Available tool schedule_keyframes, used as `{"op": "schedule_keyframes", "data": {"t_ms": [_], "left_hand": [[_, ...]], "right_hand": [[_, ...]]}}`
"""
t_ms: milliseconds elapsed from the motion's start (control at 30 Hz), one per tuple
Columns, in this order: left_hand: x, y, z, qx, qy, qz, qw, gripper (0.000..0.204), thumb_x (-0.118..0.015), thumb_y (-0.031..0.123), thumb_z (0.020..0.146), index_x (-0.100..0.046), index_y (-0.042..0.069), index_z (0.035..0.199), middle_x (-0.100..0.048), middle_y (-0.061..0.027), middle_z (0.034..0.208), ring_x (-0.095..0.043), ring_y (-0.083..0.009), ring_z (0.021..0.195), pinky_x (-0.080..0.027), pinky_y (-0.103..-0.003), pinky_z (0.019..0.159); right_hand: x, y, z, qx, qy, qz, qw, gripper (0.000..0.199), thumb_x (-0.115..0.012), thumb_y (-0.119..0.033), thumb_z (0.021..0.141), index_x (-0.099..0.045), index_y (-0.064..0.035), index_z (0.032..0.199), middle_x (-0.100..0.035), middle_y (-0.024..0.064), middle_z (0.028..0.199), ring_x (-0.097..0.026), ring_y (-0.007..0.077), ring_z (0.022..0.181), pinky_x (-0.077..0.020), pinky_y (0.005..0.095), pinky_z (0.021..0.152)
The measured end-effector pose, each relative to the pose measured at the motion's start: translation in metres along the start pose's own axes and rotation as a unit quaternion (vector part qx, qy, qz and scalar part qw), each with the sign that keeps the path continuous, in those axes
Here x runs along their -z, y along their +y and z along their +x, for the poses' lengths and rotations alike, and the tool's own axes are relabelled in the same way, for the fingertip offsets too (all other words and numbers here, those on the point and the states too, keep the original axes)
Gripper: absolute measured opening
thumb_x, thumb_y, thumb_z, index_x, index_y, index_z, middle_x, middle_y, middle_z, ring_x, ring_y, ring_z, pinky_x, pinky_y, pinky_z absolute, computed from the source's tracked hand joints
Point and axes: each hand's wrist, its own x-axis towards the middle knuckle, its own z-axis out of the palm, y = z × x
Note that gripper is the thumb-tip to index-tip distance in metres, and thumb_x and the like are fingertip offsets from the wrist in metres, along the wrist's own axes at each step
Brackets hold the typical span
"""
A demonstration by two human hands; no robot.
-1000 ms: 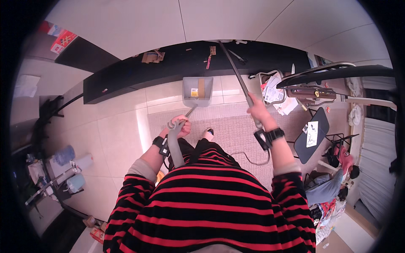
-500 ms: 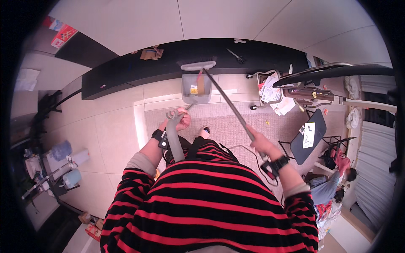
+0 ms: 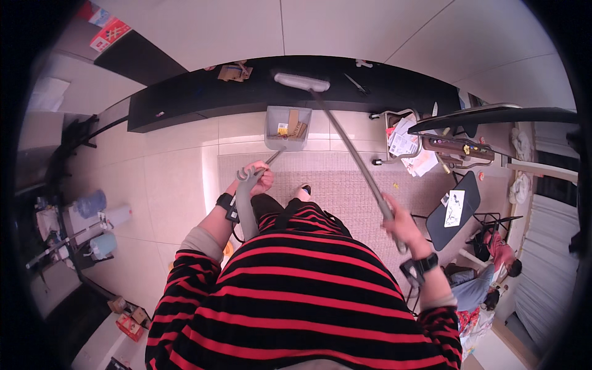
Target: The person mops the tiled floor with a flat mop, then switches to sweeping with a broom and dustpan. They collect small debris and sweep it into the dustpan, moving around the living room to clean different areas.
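My right hand (image 3: 403, 223) is closed round the grey stick of a broom (image 3: 354, 151), low on the right. Its pale, slightly blurred head (image 3: 302, 82) is over the black ledge, beyond the dustpan. In front of the ledge is a grey dustpan (image 3: 271, 123) with a toothed near edge. Brown cardboard pieces (image 3: 298, 128) lie in it, one with a yellow-and-white label. My left hand (image 3: 263, 179) grips the dustpan's grey handle (image 3: 244, 200), which runs back beside my body.
On the black ledge (image 3: 185, 114) lie more cardboard scraps (image 3: 234, 72) and scissors (image 3: 356, 84). A metal-framed chair (image 3: 394, 120) with papers stands right of the dustpan, near a small dark table (image 3: 467, 200). Another person (image 3: 475, 283) is at the lower right. A woven rug (image 3: 345, 185) lies before me.
The broom head has lifted from the dustpan's far edge and moved farther over the ledge. Another cardboard piece now shows in the dustpan. My right hand has shifted right and back.
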Motion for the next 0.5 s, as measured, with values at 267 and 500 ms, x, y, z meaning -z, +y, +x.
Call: {"op": "schedule_keyframes", "data": {"t_ms": [267,500], "left_hand": [[0.013,-0.002,-0.036,-0.009,-0.032,0.009,0.999,0.028,-0.051,0.010,0.079,-0.029,0.012,0.062,-0.028,0.0039,0.059,-0.028,-0.0070,0.048,-0.027,-0.020,0.043],[0.021,0.016,-0.052,-0.020,-0.011,-0.021,1.000,0.028,-0.053,0.009,0.079,-0.031,0.013,0.062,-0.031,0.0031,0.060,-0.031,-0.0076,0.049,-0.030,-0.020,0.044]], "right_hand": [[-0.033,-0.022,0.191,0.004,0.065,-0.279,0.958,0.077,-0.045,0.005,0.074,-0.016,-0.0076,0.144,-0.060,0.0311,0.089,-0.063,0.0388,0.078,-0.0502,0.0435,0.067],[-0.069,0.017,0.108,-0.020,-0.069,-0.310,0.948,0.089,-0.045,0.008,0.070,-0.005,-0.0137,0.146,-0.059,0.0319,0.091,-0.060,0.0415,0.086,-0.0475,0.0447,0.075]]}}
